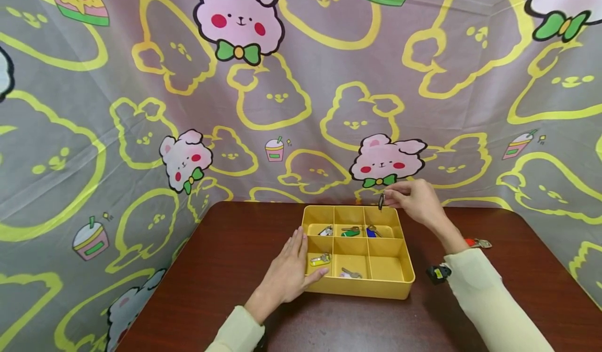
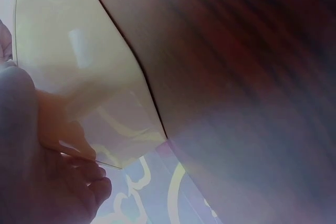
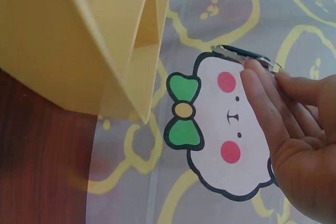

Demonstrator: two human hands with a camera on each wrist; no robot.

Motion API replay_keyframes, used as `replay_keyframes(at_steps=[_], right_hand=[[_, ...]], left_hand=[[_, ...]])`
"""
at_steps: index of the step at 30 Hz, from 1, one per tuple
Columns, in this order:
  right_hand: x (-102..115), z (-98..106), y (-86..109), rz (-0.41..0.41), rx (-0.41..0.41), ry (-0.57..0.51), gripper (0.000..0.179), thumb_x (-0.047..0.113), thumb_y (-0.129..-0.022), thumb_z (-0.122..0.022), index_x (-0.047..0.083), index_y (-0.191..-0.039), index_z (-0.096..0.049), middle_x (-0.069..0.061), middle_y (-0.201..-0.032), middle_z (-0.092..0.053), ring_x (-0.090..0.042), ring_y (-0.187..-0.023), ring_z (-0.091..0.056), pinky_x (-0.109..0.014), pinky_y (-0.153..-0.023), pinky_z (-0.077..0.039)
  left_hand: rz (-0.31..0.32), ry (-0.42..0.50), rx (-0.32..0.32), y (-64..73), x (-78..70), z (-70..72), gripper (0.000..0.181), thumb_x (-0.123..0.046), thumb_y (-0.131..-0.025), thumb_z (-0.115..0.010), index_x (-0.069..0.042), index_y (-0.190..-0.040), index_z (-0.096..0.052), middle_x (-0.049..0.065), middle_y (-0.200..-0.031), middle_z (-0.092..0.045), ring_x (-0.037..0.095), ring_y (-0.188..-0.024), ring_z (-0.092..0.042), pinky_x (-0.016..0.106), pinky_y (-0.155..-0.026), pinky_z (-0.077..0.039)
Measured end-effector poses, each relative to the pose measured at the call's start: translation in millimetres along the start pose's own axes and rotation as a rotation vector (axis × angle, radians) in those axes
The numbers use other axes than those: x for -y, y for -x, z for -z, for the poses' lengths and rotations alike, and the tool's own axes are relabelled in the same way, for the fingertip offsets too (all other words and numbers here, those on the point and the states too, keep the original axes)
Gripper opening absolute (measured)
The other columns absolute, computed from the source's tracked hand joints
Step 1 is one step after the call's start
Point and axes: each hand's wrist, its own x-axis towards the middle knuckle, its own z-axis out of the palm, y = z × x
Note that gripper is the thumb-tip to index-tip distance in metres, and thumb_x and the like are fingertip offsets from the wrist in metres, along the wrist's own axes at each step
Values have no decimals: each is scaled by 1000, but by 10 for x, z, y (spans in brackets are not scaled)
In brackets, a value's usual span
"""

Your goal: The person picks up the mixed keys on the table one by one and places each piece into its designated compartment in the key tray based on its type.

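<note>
A yellow compartment box (image 1: 357,288) sits on the table. My left hand (image 1: 287,268) rests against its left side with fingers straight, the thumb reaching over the front left corner. Above the back right of the box, my right hand (image 1: 416,200) pinches a key with a black tag (image 3: 241,55) by its ring end. In the back row lie a key with a pale tag (image 1: 325,231), a green-tagged key (image 1: 350,232) and a blue-tagged key (image 1: 371,231). The front row holds a yellow-tagged key (image 1: 320,259) at left and a white-tagged key (image 1: 350,273) in the middle.
A red-tagged key (image 1: 477,243) lies on the dark wooden table (image 1: 226,258), right of the box and beside the right forearm. A patterned cloth (image 1: 282,106) hangs behind the table and along both sides.
</note>
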Motion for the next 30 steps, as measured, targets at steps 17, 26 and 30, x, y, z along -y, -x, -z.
replay_keyframes(at_steps=[17, 26, 30], right_hand=[[134, -101, -97, 45, 95, -40, 24, 14, -104, -66, -4, -116, -77, -19, -99, -82, -24, -84, -82, -29, -74, -66], [230, -156, -135, 23, 98, -93, 24, 16, -104, -66, -3, -113, -78, -19, -99, -82, -28, -87, -82, -28, -74, -66], [254, -182, -150, 8, 99, -110, 24, 16, -105, -66, -3, -113, -78, -18, -97, -82, -22, -84, -82, -28, -74, -66]], left_hand=[[4, 6, 0, -5, 1, -13, 104, -78, -102, -29, 7, -162, -28, 26, -175, -17, 37, -163, -22, 45, -132, -30], [4, 14, 0, -8, 5, -5, 104, -77, -102, -30, 7, -162, -28, 26, -175, -16, 37, -163, -22, 45, -132, -30], [1, 9, 2, -9, 15, -5, 104, -78, -102, -29, 7, -163, -27, 26, -175, -14, 36, -164, -20, 45, -132, -29]])
